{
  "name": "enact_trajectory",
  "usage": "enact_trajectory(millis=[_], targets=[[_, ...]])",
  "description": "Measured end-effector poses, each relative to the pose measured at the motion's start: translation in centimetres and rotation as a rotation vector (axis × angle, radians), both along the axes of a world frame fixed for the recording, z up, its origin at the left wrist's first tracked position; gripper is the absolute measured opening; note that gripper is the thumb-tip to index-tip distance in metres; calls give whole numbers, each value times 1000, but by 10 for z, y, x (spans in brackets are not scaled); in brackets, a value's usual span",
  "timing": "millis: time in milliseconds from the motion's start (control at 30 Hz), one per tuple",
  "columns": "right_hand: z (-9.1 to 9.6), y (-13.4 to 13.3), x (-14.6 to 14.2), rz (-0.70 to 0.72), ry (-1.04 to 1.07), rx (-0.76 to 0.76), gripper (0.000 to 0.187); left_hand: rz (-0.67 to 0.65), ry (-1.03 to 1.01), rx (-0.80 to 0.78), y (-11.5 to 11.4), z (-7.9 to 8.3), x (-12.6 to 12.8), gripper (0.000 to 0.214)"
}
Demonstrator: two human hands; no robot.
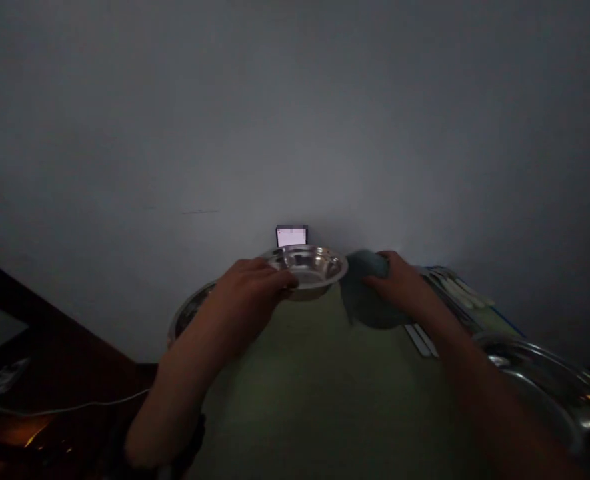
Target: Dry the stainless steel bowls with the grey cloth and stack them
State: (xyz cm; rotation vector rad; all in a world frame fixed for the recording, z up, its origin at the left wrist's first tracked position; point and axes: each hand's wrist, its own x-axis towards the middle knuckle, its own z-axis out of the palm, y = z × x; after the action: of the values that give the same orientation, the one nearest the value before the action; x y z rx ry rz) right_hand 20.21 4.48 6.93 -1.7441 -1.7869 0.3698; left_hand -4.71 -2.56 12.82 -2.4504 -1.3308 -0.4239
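Steel: small shiny round bowl (pixel 309 268) held above the pale green table (pixel 295 387), left hand (pixel 247 293) clamped on its near rim. Right hand (pixel 399 283) closed on a grey-blue cloth (pixel 367 300) just beside the bowl. Behind: small lit screen (pixel 291 236). Large steel basin (pixel 549 390) at right; another metal dish (pixel 189 313) under the left wrist.

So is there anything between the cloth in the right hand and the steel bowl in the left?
Nothing visible. The left hand grips the steel bowl by its near rim. The right hand holds the cloth right beside the bowl's right rim. The dim light hides whether they touch.
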Motion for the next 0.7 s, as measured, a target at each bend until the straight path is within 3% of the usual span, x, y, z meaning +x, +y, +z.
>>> enact_trajectory(millis=[100, 233, 333, 400, 500, 600, 700], targets=[[18, -6, 8, -118, 192, 74, 44, -186, 50, -3, 0, -5, 14, 20], [30, -19, 9, 142, 312, 28, 32, -265, 79, 19, -1, -7, 23, 24], [31, -22, 8, 290, 293, 38, 39, -267, 93, 21, 0, -6, 24, 32], [30, -19, 8, 276, 257, 46, 43, -262, 84, 5, 0, -6, 24, 34], [25, -13, 10, 182, 227, 67, 31, -285, 42, 16, 0, -5, 23, 33], [20, -11, 13, 225, 183, 43, 56, -329, 5, 67, -2, -5, 23, 32], [18, -9, 16, 238, 75, 3, 50, -347, -28, 43, -2, -7, 22, 34]])
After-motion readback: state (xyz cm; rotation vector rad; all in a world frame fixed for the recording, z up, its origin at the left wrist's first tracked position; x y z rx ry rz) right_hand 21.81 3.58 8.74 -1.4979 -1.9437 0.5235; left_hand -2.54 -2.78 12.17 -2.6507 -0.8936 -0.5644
